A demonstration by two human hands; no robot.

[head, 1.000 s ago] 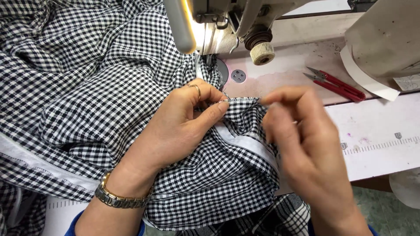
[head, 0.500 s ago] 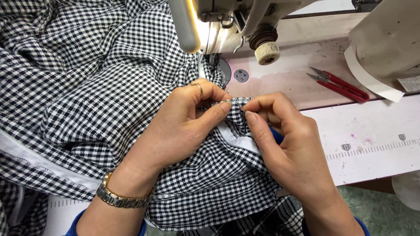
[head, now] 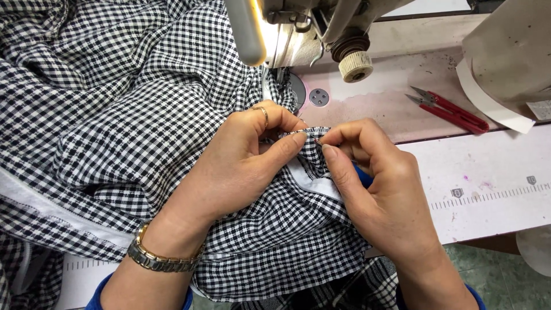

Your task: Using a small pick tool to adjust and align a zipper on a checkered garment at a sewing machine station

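Observation:
A black-and-white checked fabric (head: 109, 115) lies bunched over the sewing table. My left hand (head: 241, 163), with a ring and a metal wristwatch, pinches a gathered fold of the fabric between thumb and forefinger. My right hand (head: 376, 189) meets it from the right and pinches the same fold at its edge (head: 307, 138), with a tiny pin-like tip just visible between the fingertips. A white strip (head: 313, 181) is sewn under the fold. The fold sits just in front of the sewing machine's needle area (head: 281, 63).
The sewing machine head (head: 310, 28) with its lit lamp (head: 247, 31) overhangs the top. Red thread snips (head: 450, 112) lie on the machine bed to the right. A beige machine body (head: 511, 51) stands at the far right. A printed ruler scale (head: 488, 198) runs along the white table.
My right hand has moved left to the fabric fold and now pinches it beside the left hand's fingers. The left hand has kept its hold.

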